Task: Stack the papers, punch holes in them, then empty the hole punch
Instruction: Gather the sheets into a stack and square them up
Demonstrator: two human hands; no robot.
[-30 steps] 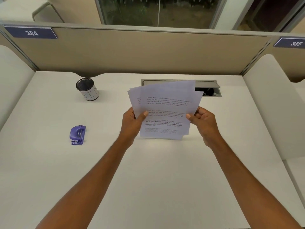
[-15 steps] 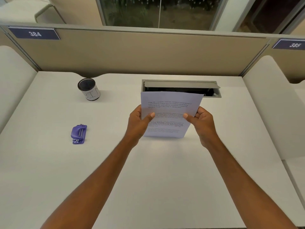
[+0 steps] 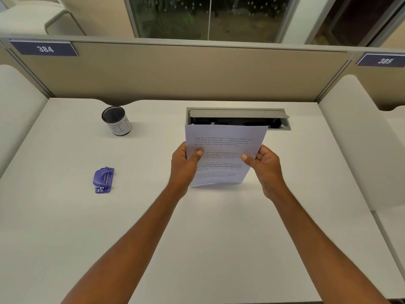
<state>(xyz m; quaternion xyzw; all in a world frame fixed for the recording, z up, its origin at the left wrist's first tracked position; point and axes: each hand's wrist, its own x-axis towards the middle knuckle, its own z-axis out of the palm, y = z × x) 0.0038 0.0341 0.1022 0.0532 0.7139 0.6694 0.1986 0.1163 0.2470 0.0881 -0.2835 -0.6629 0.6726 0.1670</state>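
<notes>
Both hands, left (image 3: 183, 166) and right (image 3: 266, 166), grip the papers (image 3: 223, 150) upright, bottom edge on the desk (image 3: 197, 238); punch (image 3: 103, 179) near its left edge.

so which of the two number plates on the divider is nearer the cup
The 384 plate, at the divider's left end above the cup. The 385 plate sits at the far right.
</notes>
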